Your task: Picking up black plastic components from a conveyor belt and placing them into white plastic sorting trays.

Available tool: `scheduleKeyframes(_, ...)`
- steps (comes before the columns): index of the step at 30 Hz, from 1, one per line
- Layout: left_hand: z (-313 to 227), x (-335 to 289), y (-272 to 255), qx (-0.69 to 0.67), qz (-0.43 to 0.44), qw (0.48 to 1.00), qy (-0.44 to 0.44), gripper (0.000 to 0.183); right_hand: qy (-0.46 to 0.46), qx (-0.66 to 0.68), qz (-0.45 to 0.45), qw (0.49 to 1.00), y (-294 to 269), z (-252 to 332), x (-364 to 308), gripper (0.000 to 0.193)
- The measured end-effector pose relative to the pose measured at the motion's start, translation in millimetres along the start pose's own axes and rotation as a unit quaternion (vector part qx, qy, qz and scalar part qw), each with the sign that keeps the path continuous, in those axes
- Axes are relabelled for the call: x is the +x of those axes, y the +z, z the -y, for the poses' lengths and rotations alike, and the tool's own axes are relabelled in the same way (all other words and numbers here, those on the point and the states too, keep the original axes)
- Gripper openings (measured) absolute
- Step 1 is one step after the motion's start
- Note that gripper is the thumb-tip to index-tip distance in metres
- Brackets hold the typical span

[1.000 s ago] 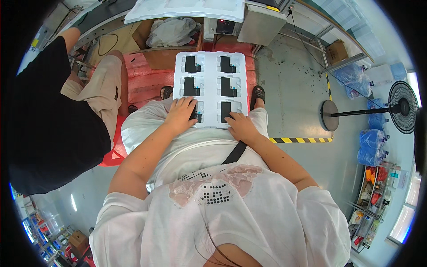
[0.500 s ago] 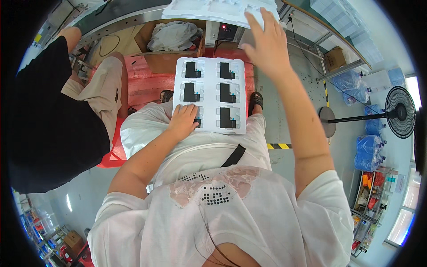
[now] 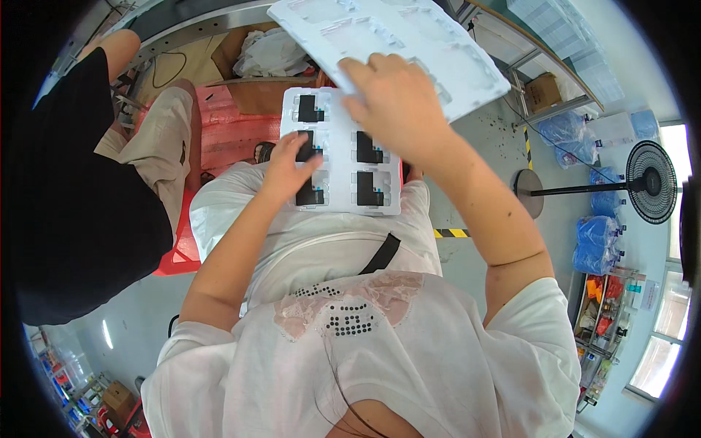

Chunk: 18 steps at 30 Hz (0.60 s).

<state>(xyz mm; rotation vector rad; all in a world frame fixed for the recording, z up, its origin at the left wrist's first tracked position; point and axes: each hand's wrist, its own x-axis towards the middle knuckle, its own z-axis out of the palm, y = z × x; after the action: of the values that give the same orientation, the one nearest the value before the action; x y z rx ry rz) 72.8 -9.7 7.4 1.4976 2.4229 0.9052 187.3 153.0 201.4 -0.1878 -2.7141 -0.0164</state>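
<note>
A white plastic tray (image 3: 341,175) with shaped pockets lies across my lap, holding several flat black L-shaped parts (image 3: 366,188) with small blue marks. My left hand (image 3: 286,169) is over the tray's left column, thumb and fingers apart, partly covering a black part. A second white tray (image 3: 467,66) is tilted above the far end of the first, its visible pockets without parts. My right hand (image 3: 401,106) grips the near edge of this second tray, slightly smeared by motion. It hides part of the lap tray's right column.
At the far left a person in black (image 3: 87,197) sits beside me. An open cardboard box (image 3: 252,98) with crumpled plastic stands under the metal bench edge (image 3: 197,29). A black fan (image 3: 651,181) and wrapped blue bottles (image 3: 599,233) are on the right.
The second tray has come nearer and turned, with my right hand moving toward me and left. My left hand has risen from the near-left pocket, uncovering its black part, and shifted farther up the tray.
</note>
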Motion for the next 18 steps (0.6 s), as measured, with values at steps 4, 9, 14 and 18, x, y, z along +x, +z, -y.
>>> scheduleKeyframes(4, -64, 29, -63, -0.727, -0.013, 0.649, -0.221, 0.048, -0.003, 0.084, 0.017, 0.996, 11, 44, -17, 0.035)
scheduleKeyframes(9, -66, 28, -95, -0.633, -0.086, 0.742, -0.203, 0.034, -0.014, 0.116, -0.112, 0.987, 2, 38, -29, 0.048)
scheduleKeyframes(14, -77, 6, -105, -0.628, -0.036, 0.750, -0.205, 0.038, 0.416, 0.223, -0.170, 0.865, -28, -44, -80, 0.053)
scheduleKeyframes(18, -64, -7, -55, -0.657, 0.001, 0.710, -0.254, 0.053, 0.537, 0.560, -0.098, 0.623, -10, -77, -164, 0.043)
